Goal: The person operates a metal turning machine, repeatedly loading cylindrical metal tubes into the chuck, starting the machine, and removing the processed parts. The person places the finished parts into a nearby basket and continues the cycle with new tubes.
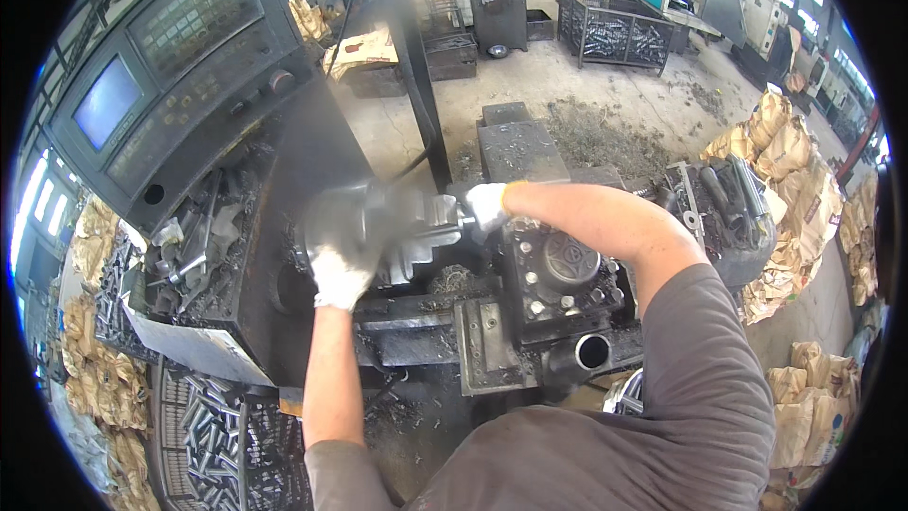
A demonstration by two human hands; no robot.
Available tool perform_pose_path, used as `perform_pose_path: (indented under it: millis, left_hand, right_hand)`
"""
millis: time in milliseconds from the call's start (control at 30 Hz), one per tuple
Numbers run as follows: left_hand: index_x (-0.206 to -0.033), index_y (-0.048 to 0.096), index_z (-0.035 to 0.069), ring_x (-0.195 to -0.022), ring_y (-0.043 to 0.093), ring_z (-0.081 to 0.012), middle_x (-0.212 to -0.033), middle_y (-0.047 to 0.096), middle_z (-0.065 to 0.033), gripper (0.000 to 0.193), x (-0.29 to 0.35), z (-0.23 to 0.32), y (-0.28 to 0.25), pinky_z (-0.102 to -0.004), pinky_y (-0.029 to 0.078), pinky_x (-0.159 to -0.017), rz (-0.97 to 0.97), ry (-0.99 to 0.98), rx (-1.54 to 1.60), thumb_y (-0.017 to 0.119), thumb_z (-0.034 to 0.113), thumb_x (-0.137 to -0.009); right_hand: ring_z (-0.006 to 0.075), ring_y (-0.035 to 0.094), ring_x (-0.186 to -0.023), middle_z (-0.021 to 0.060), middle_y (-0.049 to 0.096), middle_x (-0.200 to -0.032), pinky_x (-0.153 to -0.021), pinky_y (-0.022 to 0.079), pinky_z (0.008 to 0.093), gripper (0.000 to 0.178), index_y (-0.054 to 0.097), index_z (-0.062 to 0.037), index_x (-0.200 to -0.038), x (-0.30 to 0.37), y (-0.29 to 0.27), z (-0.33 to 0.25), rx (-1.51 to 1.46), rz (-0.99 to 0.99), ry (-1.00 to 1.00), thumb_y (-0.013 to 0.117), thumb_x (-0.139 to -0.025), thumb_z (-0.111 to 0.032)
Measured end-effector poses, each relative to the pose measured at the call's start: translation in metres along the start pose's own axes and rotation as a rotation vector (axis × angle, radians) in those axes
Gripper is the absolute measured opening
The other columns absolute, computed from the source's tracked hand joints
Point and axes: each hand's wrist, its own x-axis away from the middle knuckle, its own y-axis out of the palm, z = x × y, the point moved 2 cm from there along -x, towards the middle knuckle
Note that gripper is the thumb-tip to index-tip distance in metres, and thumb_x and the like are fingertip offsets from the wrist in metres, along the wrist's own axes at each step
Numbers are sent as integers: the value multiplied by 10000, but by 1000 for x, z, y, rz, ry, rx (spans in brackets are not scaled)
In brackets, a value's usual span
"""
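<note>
My left hand (341,278), in a white glove, rests against the near side of a lathe chuck (345,222). Its fingers are smeared and partly lost against the chuck. Stepped metal jaws (413,248) stick out from the chuck's right face. My right hand (488,205), gloved in white with a yellow cuff, is closed just right of the jaws, at a short bright metal end. What its fingers grip is mostly hidden. Below and right of that hand sits the dark tool turret (567,260), with bolts and a round cap on top.
A control panel (180,57) with a lit screen stands at the left. Beneath it a chip-strewn tray (203,255) holds loose tools. Metal pins fill a crate (203,435) at lower left. Brown paper sacks (790,199) are piled at right. A dark post (423,85) rises behind the chuck.
</note>
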Motion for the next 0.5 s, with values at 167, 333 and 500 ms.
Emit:
perform_pose_path:
  millis: [167, 333, 500]
  left_hand:
    - [-1344, 628, 23, -1332, 570, -456, -1387, 635, -241, 664, -3, -10, 17, -585, 375, -1209, 83, 115, -170, 749, 270, -740]
    - [-1365, 622, 23, -1356, 550, -457, -1407, 624, -238, 676, -2, -12, 16, -584, 373, -1212, -26, 12, -171, 747, 261, -745]
    - [-1381, 611, 31, -1375, 532, -464, -1422, 619, -230, 685, -4, -9, 18, -587, 371, -1214, 21, 80, -186, 743, 260, -750]
  right_hand:
    - [270, 767, -945, 139, 783, -1060, -818, 625, 458, 545, 726, -48, -1228, -19, 0, 58, -491, -604, 122, 929, -775, -273]
    - [243, 755, -933, 128, 809, -1023, -793, 581, 390, 589, 790, -13, -1079, -4, -21, -11, -189, -227, -22, 933, -713, -451]
    - [345, 776, -878, 189, 803, -985, -776, 614, 444, 548, 795, -27, -1088, 38, -15, 44, 31, -115, 31, 916, -662, -350]
